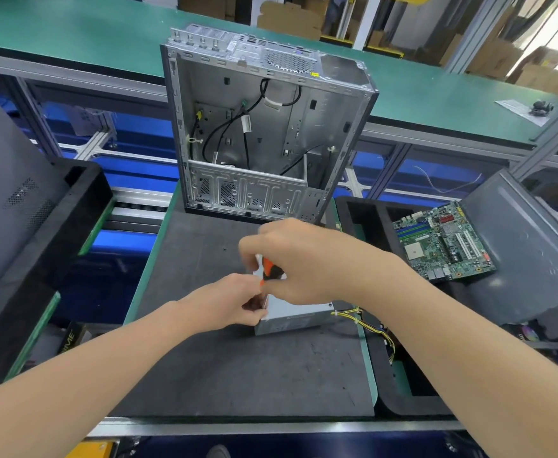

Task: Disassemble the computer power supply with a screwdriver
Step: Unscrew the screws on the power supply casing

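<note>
Grey desk mat (238,375): power supply (292,317) lies near its right edge, computer case (264,133) upright at far edge.
Right hand (304,259) grips orange screwdriver (268,271) above supply's left end; left hand (234,302) pinches that corner.

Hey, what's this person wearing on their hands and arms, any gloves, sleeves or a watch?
Nothing that shows. The left hand and the right hand are both ungloved, with no rings visible. The left forearm and right forearm are uncovered to the picture's edge: no sleeves, watch or wrist strap in view.
</note>
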### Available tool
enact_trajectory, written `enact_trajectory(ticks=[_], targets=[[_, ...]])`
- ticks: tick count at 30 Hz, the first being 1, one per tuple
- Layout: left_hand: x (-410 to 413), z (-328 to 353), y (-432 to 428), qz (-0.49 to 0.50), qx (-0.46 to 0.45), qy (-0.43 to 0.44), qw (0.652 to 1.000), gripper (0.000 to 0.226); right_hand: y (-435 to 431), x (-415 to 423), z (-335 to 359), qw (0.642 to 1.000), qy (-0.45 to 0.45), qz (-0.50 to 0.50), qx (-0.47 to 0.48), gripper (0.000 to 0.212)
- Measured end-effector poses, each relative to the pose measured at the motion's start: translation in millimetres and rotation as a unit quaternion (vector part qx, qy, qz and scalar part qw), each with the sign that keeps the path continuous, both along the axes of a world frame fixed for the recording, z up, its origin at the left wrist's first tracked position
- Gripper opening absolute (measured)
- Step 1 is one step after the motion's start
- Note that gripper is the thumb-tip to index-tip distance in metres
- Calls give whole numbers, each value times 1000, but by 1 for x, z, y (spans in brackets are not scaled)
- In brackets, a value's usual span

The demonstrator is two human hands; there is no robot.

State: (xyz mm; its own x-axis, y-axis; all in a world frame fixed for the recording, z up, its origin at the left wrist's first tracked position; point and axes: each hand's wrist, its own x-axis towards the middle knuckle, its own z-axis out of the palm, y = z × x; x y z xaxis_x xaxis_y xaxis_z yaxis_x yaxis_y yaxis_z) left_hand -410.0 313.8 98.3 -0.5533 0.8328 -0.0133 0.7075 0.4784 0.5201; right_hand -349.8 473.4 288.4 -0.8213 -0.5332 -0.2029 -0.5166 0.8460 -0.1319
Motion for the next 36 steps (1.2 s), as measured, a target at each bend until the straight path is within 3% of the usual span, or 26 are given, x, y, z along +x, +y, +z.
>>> enact_trajectory(ticks=[2, 4, 6, 10, 13, 19, 23, 27, 31, 36], targets=[[1, 2, 0, 13, -17, -23, 999, 23, 0, 0, -2, 986, 79, -127, 69, 50], [1, 3, -1, 28, -16, -37, 999, 25, -2, -2, -3, 967, 102, -215, 90, 65], [2, 4, -1, 35, -15, -36, 999, 26, -1, -8, -6, 970, 80, -223, 56, 58], [4, 6, 0, 36, -22, -25, 999, 29, 1, -8, -2, 993, 23, -117, -13, 23], [5, 6, 0, 31, -12, -21, 999, 26, 4, -7, 4, 999, 4, -48, -14, 3], [5, 6, -3, 24, -5, -35, 999, 11, 6, -5, 11, 998, -51, 16, -26, 39], [4, 3, 1, 24, -26, -18, 999, 14, 2, -3, -1, 999, 24, -35, 3, 12], [6, 7, 7, 17, -87, 41, 995, 22, 2, -4, 0, 997, 55, -51, 9, 7], [7, 11, 12, 27, -69, 33, 997, 16, 9, -5, 8, 998, 24, -53, -21, 7], [-6, 12, 3, 114, 6, -13, 993, 11, 16, -8, 7, 990, 83, -83, -78, 6]])
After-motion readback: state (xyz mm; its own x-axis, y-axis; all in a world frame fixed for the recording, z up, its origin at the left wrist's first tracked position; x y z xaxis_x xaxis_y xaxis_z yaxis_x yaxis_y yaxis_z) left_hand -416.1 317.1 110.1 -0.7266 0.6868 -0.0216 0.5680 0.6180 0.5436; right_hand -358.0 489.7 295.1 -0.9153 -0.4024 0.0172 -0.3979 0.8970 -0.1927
